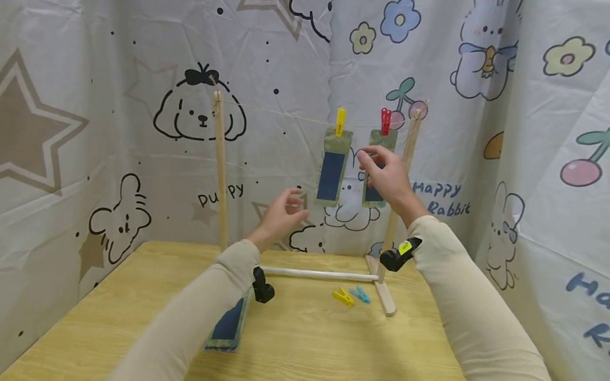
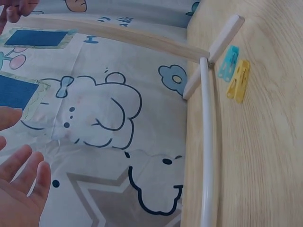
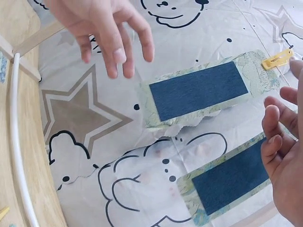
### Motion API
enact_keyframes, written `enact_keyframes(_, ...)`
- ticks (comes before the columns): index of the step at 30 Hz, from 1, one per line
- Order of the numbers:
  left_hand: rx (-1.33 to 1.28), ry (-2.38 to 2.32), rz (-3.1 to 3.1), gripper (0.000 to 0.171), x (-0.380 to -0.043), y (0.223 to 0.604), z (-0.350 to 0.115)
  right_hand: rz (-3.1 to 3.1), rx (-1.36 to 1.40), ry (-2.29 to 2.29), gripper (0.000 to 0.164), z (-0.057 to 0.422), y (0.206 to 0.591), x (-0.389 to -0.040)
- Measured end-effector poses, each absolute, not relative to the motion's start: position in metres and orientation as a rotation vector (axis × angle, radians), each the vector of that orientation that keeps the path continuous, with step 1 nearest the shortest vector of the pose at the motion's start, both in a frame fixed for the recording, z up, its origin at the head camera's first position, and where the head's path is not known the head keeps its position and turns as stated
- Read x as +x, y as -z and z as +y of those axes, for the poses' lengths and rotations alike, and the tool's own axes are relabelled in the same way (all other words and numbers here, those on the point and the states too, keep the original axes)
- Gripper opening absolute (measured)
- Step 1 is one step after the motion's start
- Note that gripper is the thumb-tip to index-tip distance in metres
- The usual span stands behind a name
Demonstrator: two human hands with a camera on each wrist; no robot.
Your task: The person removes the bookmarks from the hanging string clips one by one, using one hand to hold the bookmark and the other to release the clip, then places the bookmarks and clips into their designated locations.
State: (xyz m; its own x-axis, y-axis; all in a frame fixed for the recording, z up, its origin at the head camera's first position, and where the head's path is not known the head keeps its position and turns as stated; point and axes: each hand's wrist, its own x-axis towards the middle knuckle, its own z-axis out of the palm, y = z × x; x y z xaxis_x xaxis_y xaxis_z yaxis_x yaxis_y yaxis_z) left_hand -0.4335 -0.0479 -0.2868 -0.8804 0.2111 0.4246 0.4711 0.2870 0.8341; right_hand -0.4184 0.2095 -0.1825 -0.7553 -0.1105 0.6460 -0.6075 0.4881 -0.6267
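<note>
Two green-edged strips with dark blue panels hang from a string (image 1: 298, 117). A yellow clothespin (image 1: 341, 122) clips the left strip (image 1: 332, 172), a red clothespin (image 1: 385, 121) the right strip (image 1: 383, 138). My right hand (image 1: 387, 174) is in front of the right strip and overlaps it in the head view; its fingers are loosely bent with nothing between them. Lower and to the left, my left hand (image 1: 282, 215) hovers before the backdrop, fingers spread and holding nothing. Both hands (image 3: 106, 35) also show in the right wrist view.
A wooden frame with two posts (image 1: 220, 174) and a white crossbar (image 1: 321, 274) stands on the table (image 1: 297, 340). Yellow (image 1: 343, 296) and blue (image 1: 360, 294) clothespins lie near its right foot. Another blue-panelled strip (image 1: 227, 327) lies partly under my left forearm.
</note>
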Motion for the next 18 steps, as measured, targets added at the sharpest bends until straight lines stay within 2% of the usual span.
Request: enact_keyframes(18, -0.747, 1.848, -2.22, 0.061, -0.459, 0.281, -0.018, -2.054, 0.612, -1.301, 0.044, 0.185, 0.137, -0.437)
